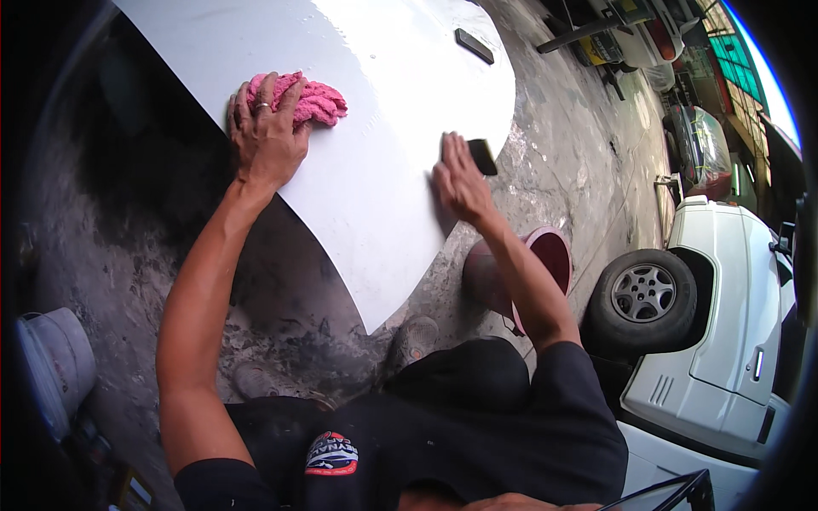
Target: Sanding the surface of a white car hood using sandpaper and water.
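White panel (349,213), wet, glossy, beneath both grips, left hand (268,145) clasping bunched pink cloth (321,104), right hand (461,180) palm-down, gripping black block (483,157)

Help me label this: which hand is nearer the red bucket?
Right: the right hand is just beyond the red bucket; the left hand is farther left, on a pink cloth.

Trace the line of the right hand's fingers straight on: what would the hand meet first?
Probably no obstacle: ahead of the right hand, the way along the white panel looks free to the picture's top edge, passing left of the dark rectangular block, though depth is hard to judge.
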Action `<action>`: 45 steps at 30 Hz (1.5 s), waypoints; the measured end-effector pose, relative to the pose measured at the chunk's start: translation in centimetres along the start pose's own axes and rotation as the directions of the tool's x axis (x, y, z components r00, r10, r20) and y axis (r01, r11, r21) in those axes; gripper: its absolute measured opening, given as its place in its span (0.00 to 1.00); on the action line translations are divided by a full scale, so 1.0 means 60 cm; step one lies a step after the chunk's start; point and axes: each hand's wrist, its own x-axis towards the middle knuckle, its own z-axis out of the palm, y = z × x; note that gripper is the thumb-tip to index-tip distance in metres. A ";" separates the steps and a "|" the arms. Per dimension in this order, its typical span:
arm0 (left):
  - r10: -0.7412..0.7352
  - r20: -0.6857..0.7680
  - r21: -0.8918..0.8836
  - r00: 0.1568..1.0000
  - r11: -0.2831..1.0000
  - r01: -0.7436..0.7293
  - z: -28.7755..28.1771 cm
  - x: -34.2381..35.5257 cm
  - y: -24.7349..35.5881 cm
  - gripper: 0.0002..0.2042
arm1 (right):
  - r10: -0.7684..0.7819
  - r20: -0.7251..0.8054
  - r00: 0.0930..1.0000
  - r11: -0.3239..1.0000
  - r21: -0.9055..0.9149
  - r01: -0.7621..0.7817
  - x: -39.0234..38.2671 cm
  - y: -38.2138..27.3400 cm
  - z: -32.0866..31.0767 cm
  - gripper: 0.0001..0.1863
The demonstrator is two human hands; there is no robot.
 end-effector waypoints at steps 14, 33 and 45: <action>-0.011 -0.017 -0.036 1.000 0.999 0.010 0.004 -0.001 -0.002 0.30 | -0.091 -0.131 0.987 0.996 -0.016 0.090 0.077 -0.055 0.033 0.33; -0.003 0.028 -0.014 1.000 1.000 0.003 -0.004 0.004 0.002 0.31 | -0.254 0.084 0.964 0.956 0.170 0.237 -0.073 -0.019 0.001 0.33; 0.005 0.063 0.028 0.998 1.000 -0.007 -0.001 0.006 0.000 0.31 | -0.085 -0.089 0.992 0.985 0.144 0.097 -0.070 0.040 0.009 0.32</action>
